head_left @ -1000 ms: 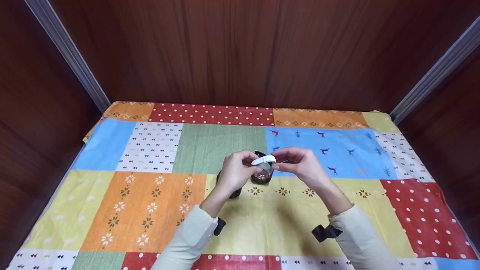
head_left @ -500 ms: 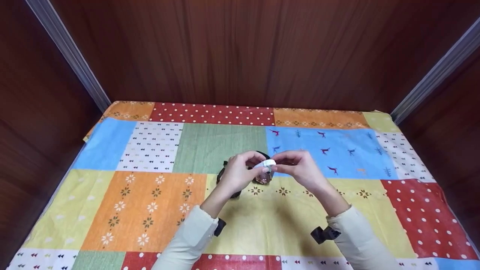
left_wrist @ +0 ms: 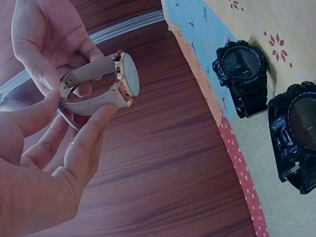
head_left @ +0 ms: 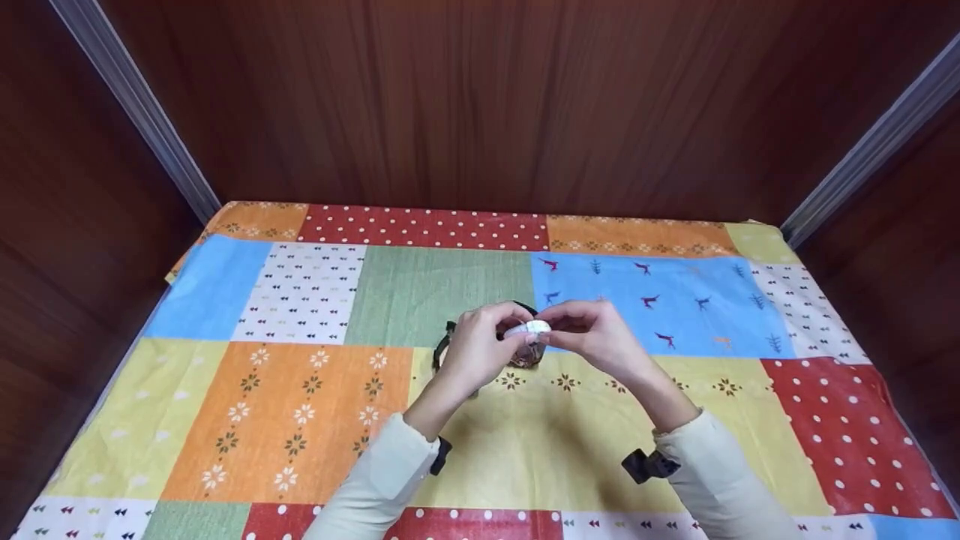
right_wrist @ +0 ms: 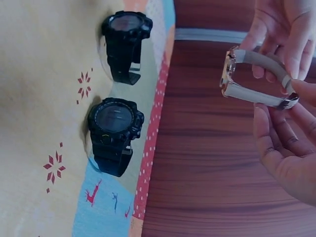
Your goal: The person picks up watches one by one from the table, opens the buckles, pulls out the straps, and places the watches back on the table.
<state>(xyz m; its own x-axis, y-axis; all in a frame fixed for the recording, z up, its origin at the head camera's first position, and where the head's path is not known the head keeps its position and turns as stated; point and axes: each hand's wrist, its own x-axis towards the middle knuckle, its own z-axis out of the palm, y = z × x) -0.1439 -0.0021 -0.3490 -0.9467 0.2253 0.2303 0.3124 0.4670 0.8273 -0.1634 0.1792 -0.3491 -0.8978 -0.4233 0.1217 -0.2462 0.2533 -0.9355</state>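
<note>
Both hands hold a wristwatch (left_wrist: 129, 76) with a rose-gold case and a pale strap, raised above the table. Its strap is bent round into a loop. My left hand (head_left: 481, 341) pinches the strap near the metal buckle (right_wrist: 286, 102). From the other side, my right hand (head_left: 592, 330) has its thumb and fingers on the strap at the same spot. In the left wrist view the dial faces away from the hands. The fingers partly cover the buckle and strap ends.
Two chunky black digital watches stand side by side on the table, one (right_wrist: 114, 118) below the other watch (right_wrist: 126, 24) in the right wrist view. A patchwork-patterned tablecloth (head_left: 300, 420) covers the table. Dark wooden panels (head_left: 465, 105) enclose the back and sides.
The strap's pale tip, stretched out between the hands earlier, has drawn in and turned among the fingers. My right hand has shifted slightly left, closer to my left hand.
</note>
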